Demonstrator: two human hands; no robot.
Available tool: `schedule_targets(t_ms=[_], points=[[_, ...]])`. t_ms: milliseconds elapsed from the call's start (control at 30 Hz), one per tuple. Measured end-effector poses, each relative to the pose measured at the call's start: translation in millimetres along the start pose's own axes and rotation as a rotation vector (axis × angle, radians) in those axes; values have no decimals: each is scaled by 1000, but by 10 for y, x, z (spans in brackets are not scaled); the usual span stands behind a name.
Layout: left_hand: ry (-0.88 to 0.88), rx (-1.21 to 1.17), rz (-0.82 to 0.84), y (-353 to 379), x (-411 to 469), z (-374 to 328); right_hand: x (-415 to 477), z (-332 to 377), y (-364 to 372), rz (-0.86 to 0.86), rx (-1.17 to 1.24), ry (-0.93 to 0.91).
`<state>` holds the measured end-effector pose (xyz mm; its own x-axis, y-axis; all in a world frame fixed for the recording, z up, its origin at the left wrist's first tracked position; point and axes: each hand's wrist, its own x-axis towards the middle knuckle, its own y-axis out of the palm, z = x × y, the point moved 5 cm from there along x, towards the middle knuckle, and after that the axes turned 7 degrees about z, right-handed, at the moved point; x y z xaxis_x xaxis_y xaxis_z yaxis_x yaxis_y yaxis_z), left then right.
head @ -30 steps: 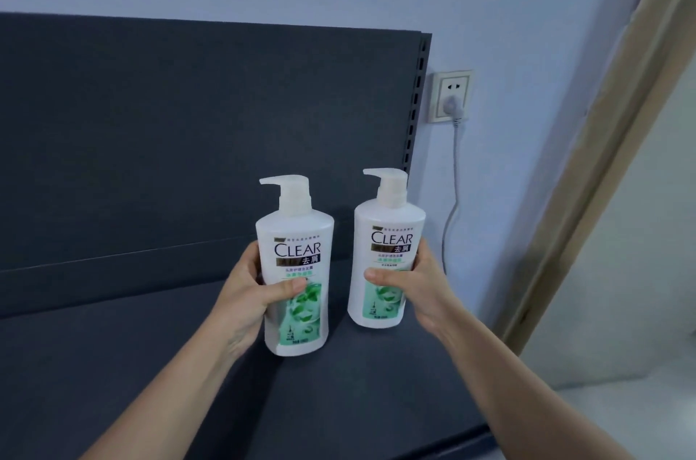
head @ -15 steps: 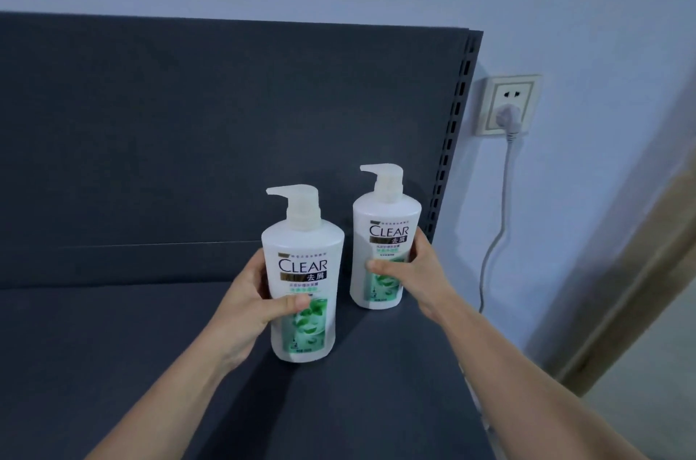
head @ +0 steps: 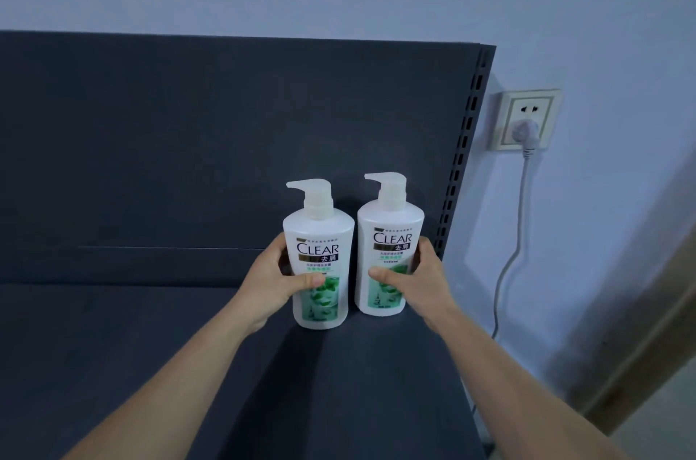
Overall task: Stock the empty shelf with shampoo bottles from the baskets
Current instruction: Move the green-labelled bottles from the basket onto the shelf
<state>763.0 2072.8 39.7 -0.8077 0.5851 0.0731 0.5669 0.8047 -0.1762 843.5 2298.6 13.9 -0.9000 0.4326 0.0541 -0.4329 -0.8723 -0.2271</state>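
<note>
**White pump bottles, two at once, at the shelf's right end**

I'm on the placing step. My left hand (head: 277, 278) wraps round the left shampoo bottle (head: 318, 252), thumb across its label. My right hand (head: 418, 280) grips the right shampoo bottle (head: 391, 230) the same way. Both bottles are upright with a narrow gap between them, on or just over the dark shelf (head: 150, 346) near its back panel (head: 226, 139). My forearms reach straight forward. Next, I judge: seat both bottles, let go, then fetch more from the baskets, which are out of view.

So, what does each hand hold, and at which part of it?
The left hand grips the left shampoo bottle around its middle, thumb across the label; the right hand grips the right shampoo bottle the same way.
</note>
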Motion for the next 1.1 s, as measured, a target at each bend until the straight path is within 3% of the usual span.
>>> schedule_targets(t_ms=[667, 867, 967, 1100], points=[[33, 325, -97, -41, 126, -29, -66, -9, 36, -32, -29, 5], [-70, 874, -160, 59, -45, -128, -173, -23, 32, -35, -237, 20], [-177, 1173, -46, 115, -110, -109, -320, -56, -20, -34, -392, 62], [-167, 1301, 116, 255, -213, -131, -558, -112, -108, -27, -626, 140]])
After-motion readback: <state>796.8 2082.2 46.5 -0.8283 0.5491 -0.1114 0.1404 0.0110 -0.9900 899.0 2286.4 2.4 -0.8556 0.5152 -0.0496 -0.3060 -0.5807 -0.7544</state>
